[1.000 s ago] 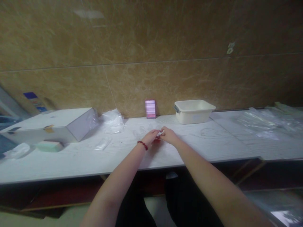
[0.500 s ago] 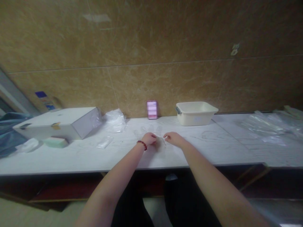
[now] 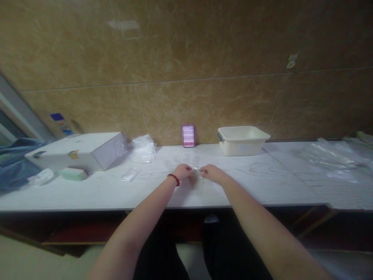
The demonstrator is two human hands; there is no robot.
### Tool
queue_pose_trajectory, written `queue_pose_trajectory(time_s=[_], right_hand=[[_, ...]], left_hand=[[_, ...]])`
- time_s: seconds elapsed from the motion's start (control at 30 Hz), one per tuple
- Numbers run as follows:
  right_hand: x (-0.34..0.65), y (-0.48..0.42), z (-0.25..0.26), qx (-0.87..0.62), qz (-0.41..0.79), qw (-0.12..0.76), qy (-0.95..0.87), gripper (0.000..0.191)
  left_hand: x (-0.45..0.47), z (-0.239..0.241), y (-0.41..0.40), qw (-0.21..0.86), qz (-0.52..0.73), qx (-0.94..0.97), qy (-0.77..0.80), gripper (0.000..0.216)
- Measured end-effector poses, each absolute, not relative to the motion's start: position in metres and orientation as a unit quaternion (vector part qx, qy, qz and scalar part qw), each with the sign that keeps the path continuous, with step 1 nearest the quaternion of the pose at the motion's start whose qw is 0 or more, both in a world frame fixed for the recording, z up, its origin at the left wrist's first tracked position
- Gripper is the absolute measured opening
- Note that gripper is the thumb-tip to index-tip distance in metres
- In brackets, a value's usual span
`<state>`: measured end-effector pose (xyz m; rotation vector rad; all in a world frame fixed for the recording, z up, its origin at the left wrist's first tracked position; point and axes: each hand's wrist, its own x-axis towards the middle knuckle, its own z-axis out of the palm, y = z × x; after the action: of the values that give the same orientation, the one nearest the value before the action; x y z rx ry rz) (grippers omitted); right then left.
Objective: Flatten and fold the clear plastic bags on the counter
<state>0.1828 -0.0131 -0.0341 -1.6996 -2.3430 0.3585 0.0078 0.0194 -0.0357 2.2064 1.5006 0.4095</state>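
My left hand [image 3: 183,172], with a red bead bracelet [image 3: 174,179] at the wrist, is closed with its fingers bent inward. Facing it across a small gap, my right hand [image 3: 211,173] pinches with thumb and forefinger. Between the two hands is a piece of clear plastic [image 3: 196,168], shiny and thin like a small bag; its exact shape is hard to make out. Just behind the hands, several faint clear round pieces [image 3: 187,158] lie on the white table [image 3: 145,194]. A flat clear packet [image 3: 130,175] lies left of my left hand.
A phone [image 3: 188,136] leans on the wall. Right of it stands a cream bin [image 3: 243,146]. At left are a white box [image 3: 75,149], a green-and-white sponge-like block [image 3: 73,174] and crumpled plastic [image 3: 143,147]. Clear bags [image 3: 332,157] are heaped at right.
My right-hand fingers have closed in on the clear plastic and shifted slightly left. My left hand has barely moved. The view has turned slightly left.
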Motion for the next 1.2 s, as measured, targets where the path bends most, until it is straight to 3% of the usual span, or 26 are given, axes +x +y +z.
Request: queue_pose_trajectory(time_s=[0.67,0.87,1.07,1.2], right_hand=[[0.176,-0.010,-0.039,-0.589,0.087,0.063,-0.801,0.036],[0.178,-0.009,-0.039,-0.595,0.110,0.051,-0.795,0.039],[0.178,-0.012,-0.033,-0.583,0.131,0.033,-0.801,0.045],[0.179,-0.010,-0.031,-0.580,0.136,0.019,-0.803,0.047]], left_hand=[[0.004,-0.033,0.015,0.155,0.100,0.831,0.525,0.025],[-0.004,-0.031,0.010,0.115,0.094,0.840,0.521,0.028],[-0.011,-0.036,-0.005,-0.004,0.141,0.833,0.535,0.031],[-0.008,-0.042,-0.004,0.015,0.127,0.851,0.509,0.034]])
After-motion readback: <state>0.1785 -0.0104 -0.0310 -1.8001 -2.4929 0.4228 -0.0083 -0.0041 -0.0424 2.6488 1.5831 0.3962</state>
